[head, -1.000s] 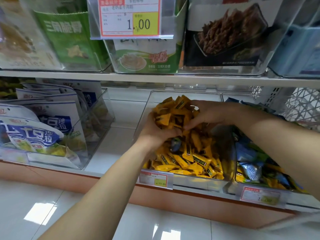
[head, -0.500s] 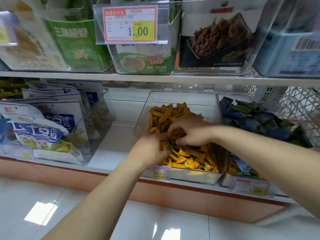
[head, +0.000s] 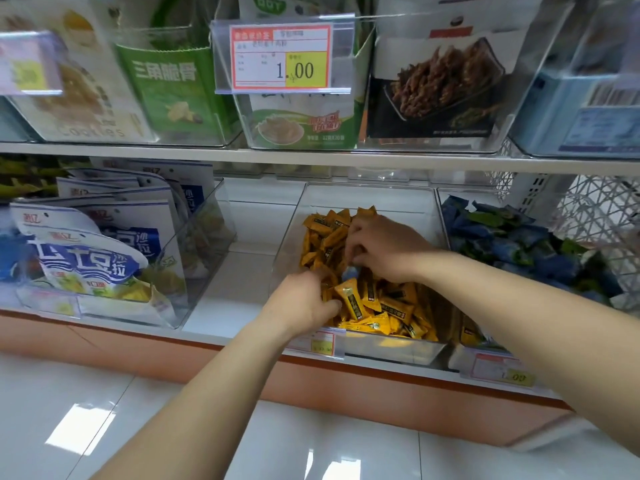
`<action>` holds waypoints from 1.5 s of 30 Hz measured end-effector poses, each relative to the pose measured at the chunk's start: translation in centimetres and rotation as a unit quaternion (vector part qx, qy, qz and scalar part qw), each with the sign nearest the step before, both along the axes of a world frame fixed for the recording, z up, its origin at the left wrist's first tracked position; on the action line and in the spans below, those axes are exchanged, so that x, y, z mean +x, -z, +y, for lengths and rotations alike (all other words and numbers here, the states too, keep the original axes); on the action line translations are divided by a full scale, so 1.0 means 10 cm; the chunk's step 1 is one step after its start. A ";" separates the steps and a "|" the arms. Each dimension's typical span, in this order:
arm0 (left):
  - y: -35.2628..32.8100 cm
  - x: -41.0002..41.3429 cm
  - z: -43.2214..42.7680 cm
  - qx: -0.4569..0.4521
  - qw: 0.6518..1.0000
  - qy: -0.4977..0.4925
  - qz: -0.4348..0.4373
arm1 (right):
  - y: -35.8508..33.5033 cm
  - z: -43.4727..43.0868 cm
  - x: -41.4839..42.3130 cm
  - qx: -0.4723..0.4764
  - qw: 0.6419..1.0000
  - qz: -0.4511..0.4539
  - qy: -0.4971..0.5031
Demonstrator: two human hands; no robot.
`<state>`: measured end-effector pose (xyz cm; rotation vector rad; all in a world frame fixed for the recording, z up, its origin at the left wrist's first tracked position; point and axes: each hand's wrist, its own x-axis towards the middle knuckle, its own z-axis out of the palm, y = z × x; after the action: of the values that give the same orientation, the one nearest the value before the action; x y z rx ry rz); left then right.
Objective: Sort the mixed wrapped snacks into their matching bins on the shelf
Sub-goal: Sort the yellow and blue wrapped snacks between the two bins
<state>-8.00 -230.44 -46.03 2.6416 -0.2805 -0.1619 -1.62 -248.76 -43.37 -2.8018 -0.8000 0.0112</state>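
- Yellow wrapped snacks [head: 388, 306] lie heaped in the clear middle bin [head: 367, 199] on the lower shelf [head: 221, 306].
- Your left hand [head: 304, 303] is in the bin's front left corner, fingers curled into the heap; you cannot tell whether it grips a packet.
- Your right hand [head: 384, 251] is over the bin's middle, fingers bent down onto the heap.
- One blue wrapped snack [head: 350, 271] shows just under those fingertips [head: 360, 259]; whether they pinch it is unclear.
- Just right of the bin, blue and green snacks [head: 519, 244] fill the next bin [head: 457, 358].
- Left of the bin, apart from it, white and blue pouches [head: 86, 261] stand in a separate clear bin [head: 207, 237].
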 end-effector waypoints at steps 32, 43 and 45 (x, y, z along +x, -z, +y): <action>0.05 0.20 -0.22 0.081 0.960 -0.071 0.258 | 0.01 -0.12 0.32 -0.200 0.908 0.322 0.177; 0.27 0.39 -0.25 -0.224 0.921 -0.138 0.286 | 0.26 -0.24 0.38 0.107 0.846 0.453 0.260; 0.27 0.41 -0.25 -0.312 0.892 -0.159 0.284 | 0.25 -0.25 0.39 0.143 0.826 0.484 0.251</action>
<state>-3.86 -232.98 -48.75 1.8581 0.2627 -0.6075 2.31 -251.29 -45.88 -2.1614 0.1778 1.0243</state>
